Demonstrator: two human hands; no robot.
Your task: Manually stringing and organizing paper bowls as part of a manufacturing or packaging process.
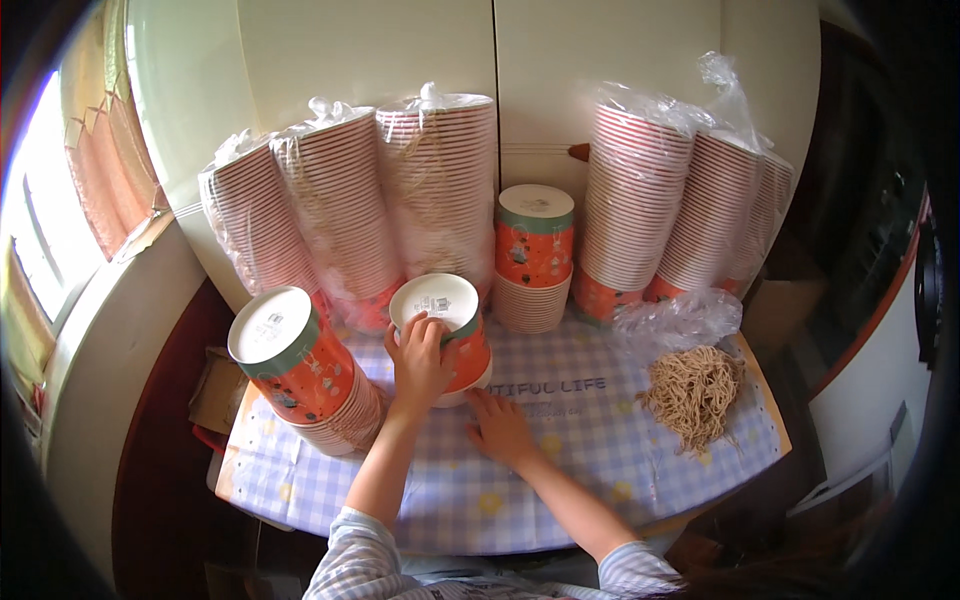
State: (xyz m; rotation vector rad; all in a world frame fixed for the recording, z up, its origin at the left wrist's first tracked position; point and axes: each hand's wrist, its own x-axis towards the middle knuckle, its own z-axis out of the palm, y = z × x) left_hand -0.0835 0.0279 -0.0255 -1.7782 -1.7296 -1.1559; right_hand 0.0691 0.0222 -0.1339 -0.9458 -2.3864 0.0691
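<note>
An orange paper bucket (470,362) with a green band and a white base stands upside down on the table in front of me. My left hand (422,362) grips it at the upper near side, fingers curled over the edge of the base. Low down at its right, my right hand (500,425) touches the white rim with its fingertips, thumb apart from the fingers. Left of my left forearm is a stack of upturned buckets (305,380), leaning outward in the view. Another, shorter stack (535,250) stands farther back, right of the middle.
Tall plastic-wrapped bucket stacks (437,190) line the back left, with more wrapped stacks (640,190) at the back right. A crumpled clear bag (680,320) and a heap of tan string (695,395) lie on the right of the checked tablecloth (600,470). Cream cabinet doors (370,50) rise behind.
</note>
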